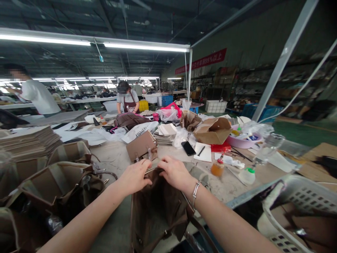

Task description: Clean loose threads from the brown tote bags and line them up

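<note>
A dark brown bag (158, 218) is held mouth-open at the near side of the table (113, 158), between the two forearms. Its far rim is pinched by the left hand (138, 175), the thumb and bent fingers being closed on the edge with little gap left. The same rim is gripped by the right hand (176, 171), just beside it, with the fingers curled over the edge. Beyond the hands, a light brown panel (140, 146) is seen tilted; whether it is joined to the bag cannot be made out from this angle.

The rim could be creased or pulled out of line if more force were applied by one hand than by the other. The strap (201, 230), hung loose below the right forearm, could be snagged on the white basket (313, 189) if the bag were swung that way. The orange bottle (217, 169) could be knocked over by a wide sweep of the right arm, and the bag stained if its contents were spilled. On the left, the open bags (58, 179) stand near the forearm, so they could be pushed askew by a careless elbow.
</note>
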Demonstrator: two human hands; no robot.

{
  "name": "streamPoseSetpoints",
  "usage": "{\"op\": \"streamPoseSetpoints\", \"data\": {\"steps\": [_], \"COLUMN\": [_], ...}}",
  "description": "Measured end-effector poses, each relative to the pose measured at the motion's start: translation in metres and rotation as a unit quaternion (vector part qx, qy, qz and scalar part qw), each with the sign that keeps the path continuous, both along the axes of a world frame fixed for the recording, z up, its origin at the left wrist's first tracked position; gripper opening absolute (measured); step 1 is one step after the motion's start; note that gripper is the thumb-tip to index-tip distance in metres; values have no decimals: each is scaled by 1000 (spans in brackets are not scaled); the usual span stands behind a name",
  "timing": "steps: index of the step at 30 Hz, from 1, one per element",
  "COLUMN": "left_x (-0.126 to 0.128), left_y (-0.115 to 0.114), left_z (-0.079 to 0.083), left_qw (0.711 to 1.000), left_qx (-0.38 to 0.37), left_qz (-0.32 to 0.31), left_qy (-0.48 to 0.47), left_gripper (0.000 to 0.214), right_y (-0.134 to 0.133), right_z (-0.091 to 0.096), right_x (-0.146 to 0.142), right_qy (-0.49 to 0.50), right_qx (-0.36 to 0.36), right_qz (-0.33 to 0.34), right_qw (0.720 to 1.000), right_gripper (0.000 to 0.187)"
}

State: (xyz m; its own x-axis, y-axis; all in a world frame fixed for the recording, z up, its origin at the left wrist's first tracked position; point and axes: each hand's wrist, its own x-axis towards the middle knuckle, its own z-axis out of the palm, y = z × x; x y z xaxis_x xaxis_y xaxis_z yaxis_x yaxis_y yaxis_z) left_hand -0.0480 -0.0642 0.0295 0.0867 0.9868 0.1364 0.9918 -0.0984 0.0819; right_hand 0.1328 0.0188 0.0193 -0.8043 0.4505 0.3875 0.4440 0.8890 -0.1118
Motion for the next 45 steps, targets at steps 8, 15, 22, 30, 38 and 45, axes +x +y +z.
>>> {"op": "streamPoseSetpoints", "data": {"steps": [8, 15, 22, 30, 38, 45], "left_x": [-4, 1, -9, -6, -4, 3], "left_y": [1, 6, 5, 5, 6, 8], "left_z": [-7, -8, -9, -4, -12, -5], "left_qw": [995, 995, 998, 999, 999, 989], "left_qx": [-63, -54, -40, -49, -26, 41], "left_qz": [69, 72, 42, 14, 35, -126], "left_qy": [-41, -42, -28, -17, -17, -60], "left_gripper": [32, 27, 15, 20, 20, 22], "right_y": [6, 12, 15, 15, 21, 20], "right_z": [-4, -3, -1, -11, -19, -15], "right_x": [-3, -2, 4, 3, 4, 7], "right_qy": [-2, -8, 15, 75, 90, 33], "right_qx": [3, 3, -5, -95, -207, -156], "right_qz": [12, 52, 151, 28, 0, -17], "right_qw": [1000, 999, 988, 992, 974, 987], "right_gripper": [9, 6, 13, 12, 53, 27]}}
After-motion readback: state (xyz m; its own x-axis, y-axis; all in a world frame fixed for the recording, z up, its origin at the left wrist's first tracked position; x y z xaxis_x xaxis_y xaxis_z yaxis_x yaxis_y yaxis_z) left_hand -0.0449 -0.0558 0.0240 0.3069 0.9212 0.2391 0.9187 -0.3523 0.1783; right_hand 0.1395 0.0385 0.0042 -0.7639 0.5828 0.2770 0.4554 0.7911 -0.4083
